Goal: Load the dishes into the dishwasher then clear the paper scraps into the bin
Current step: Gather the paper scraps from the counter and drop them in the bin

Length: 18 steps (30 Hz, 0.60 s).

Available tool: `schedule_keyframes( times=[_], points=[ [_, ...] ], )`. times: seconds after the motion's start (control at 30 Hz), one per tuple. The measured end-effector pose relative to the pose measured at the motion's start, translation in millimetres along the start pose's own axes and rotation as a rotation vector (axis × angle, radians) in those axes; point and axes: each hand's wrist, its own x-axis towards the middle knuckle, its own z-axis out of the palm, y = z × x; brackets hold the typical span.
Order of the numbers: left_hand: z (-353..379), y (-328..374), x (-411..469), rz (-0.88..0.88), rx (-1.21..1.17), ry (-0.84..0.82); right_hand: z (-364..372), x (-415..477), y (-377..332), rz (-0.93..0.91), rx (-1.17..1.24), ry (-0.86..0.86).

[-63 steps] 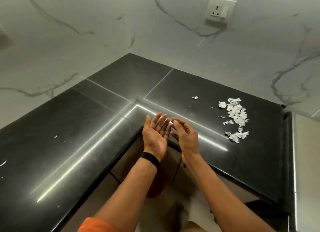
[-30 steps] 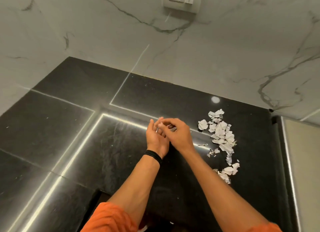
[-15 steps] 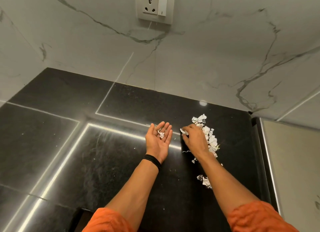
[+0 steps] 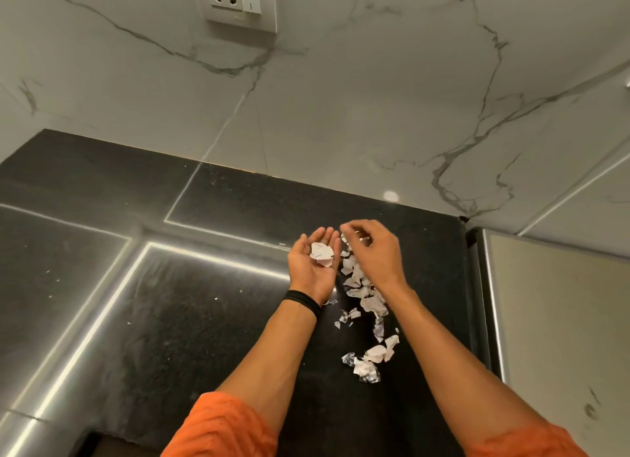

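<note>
1. A black polished counter [image 4: 102,286] is seen running up to a white marble-look wall, with a socket plate [image 4: 235,3] mounted on the wall above the counter's back edge.
2. The left hand [image 4: 315,264] is held palm up and cupped over the counter, fingers loosely spread, not closed. A few white scraps [image 4: 322,252] are cradled in the palm. A black band [image 4: 303,301] is worn on that wrist.
3. The right hand [image 4: 371,250] is held just beside the left, palm down, fingertips curled in toward the thumb. Whether anything is pinched there can't be made out, it's too blurry.
4. The rest of the paper scraps [image 4: 363,296] are strewn in a loose line on the counter near its right edge, partly under the right hand and forearm, trailing toward the front edge.
5. Orange sleeves [image 4: 221,426] are visible on both arms.
</note>
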Motion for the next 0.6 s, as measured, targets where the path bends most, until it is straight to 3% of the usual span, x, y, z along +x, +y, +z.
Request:
schedule_keyframes(
  times=[0.2, 0.33, 0.43, 0.6],
  points=[
    [-9.0, -0.1, 4.1, 0.073, -0.013, 0.044, 15.5, 49.2, 45.2, 0.112, -0.472, -0.215],
    [-12.8, 3.1, 4.9, 0.124, 0.01, 0.071, 33.8, 55.7, 42.1, -0.019, -0.538, -0.227],
    [-10.9, 4.9, 7.2, 0.153, 0.043, 0.09, 30.6, 60.7, 45.2, 0.017, -0.388, -0.157],
    [-4.8, -9.1, 9.9, 0.102, 0.114, 0.082, 5.4, 52.9, 21.2, 0.213, 0.28, -0.039]
  ],
)
